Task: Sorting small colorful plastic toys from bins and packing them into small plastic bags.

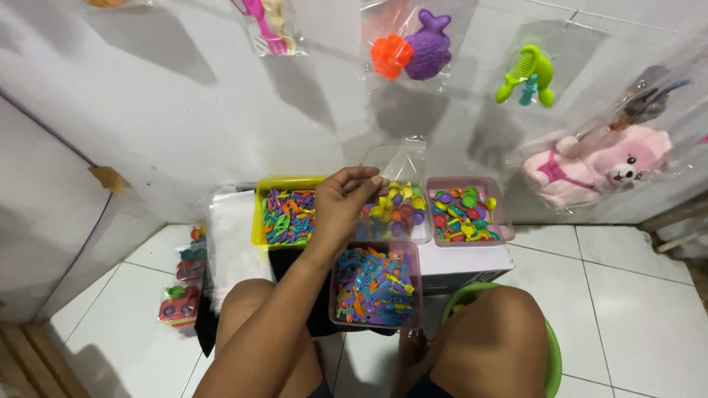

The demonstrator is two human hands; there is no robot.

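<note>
Left hand (341, 203) pinches clear bag (394, 162) over middle tray (422, 234); bag looks empty yet. Right hand (413, 352) low between knees, grip cannot tell. Filled bags (181, 298) lie on floor; trays full.

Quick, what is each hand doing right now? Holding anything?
Left hand: fingers pinched on the edge of a clear plastic bag, above the trays of small toys.
Right hand: low between the knees, mostly hidden; cannot be told.

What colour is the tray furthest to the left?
Yellow tray, seen best in the head view.
</note>
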